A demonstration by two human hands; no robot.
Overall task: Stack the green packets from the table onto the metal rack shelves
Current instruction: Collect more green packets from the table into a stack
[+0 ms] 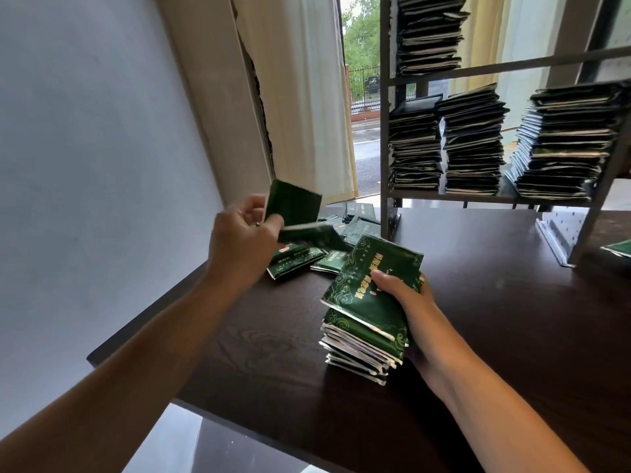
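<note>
The right hand (406,295) gripped a thick stack of green packets (367,315), thumb on the top packet, fingers curled round the far side & mostly hidden behind it. The stack's bottom edge looked to rest on the dark wood table (478,336), just in front of the metal rack (386,138), though contact itself was hard to confirm.

The left hand (242,233) was raised above the table, left of the rack, pinching a single green packet (293,203) between thumb & fingers. Motion blur smeared that packet & a second blurred packet (309,233) just below it; I couldn't tell whether the hand held the second one too.

Loose packets (293,261) lay on the table beside the rack's left post, partly covered by the left hand; those further back were too dark to count.

On the rack's lower shelf stood three tall piles of packets (473,145); the rightmost was cut off by the frame edge. An upper pile (430,32) was cropped at the top. One more packet (619,249) right of the rack's foot was cut off too.
</note>
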